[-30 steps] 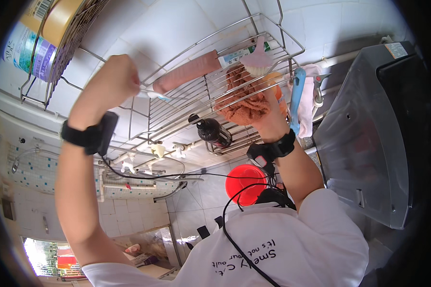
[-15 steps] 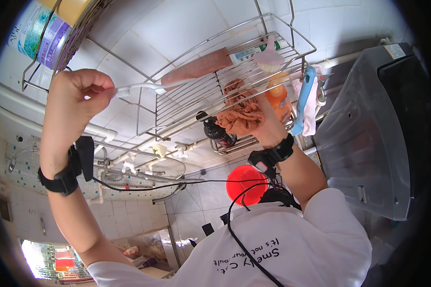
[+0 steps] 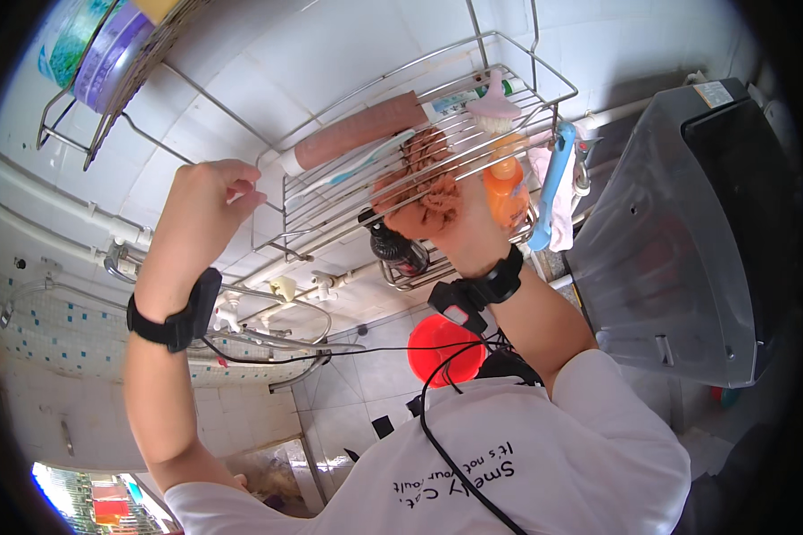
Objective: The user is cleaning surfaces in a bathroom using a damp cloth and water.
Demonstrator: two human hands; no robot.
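My left hand [image 3: 212, 201] is raised beside the left end of a wire rack [image 3: 281, 214]. Its thumb and forefinger are apart with nothing between them. A white and pale blue toothbrush [image 3: 359, 167] lies on the rack, alongside a pinkish-brown tube [image 3: 361, 129] with a white cap. In my right hand [image 3: 469, 218] is a crumpled rust-brown cloth [image 3: 422, 203], bunched against the rack's front wires. The cloth covers most of those fingers. A pink brush [image 3: 494, 105] with pale bristles and a toothpaste tube [image 3: 451, 103] are at the rack's right end.
An orange bottle [image 3: 507, 192], a blue handle [image 3: 555, 187] and a dark bottle [image 3: 393, 245] are near my right hand. A grey translucent casing [image 3: 660, 241] bulges at right. Cables cross my front above a red bucket [image 3: 437, 343]. Another rack [image 3: 107, 134] holds containers at upper left.
My left hand has let go of the toothbrush, which now lies on the rack, and has shifted right and down in view. My right hand and the cloth have moved slightly left.
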